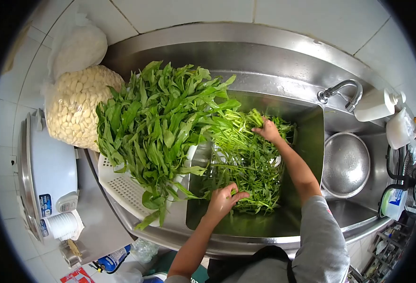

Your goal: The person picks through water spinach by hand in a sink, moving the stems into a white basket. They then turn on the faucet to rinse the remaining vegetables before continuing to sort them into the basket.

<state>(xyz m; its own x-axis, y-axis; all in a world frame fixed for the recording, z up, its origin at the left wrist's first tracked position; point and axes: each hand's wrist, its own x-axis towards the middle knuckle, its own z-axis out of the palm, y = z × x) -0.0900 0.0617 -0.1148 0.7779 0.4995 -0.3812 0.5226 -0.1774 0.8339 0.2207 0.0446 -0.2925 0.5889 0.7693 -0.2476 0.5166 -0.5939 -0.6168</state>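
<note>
My right hand (268, 129) is closed around the stem ends of a bunch of water spinach (238, 118), over the far side of the sink basin (307, 155). The bunch's stems run left towards a big leafy heap of water spinach (156, 118) on a white perforated plastic basket (128, 181). Lower down, my left hand (224, 195) has its fingers curled together above the near side of the basin. What they pinch, if anything, cannot be made out. Beneath both hands, loose greens (260, 179) fill much of the basin.
A bag of pale peeled cloves or beans (78, 104) stands left of the heap. At right are a curved faucet (344, 89), a metal colander (345, 165) in a second basin and a white jug (375, 104). Further left sits a white lidded container (52, 165).
</note>
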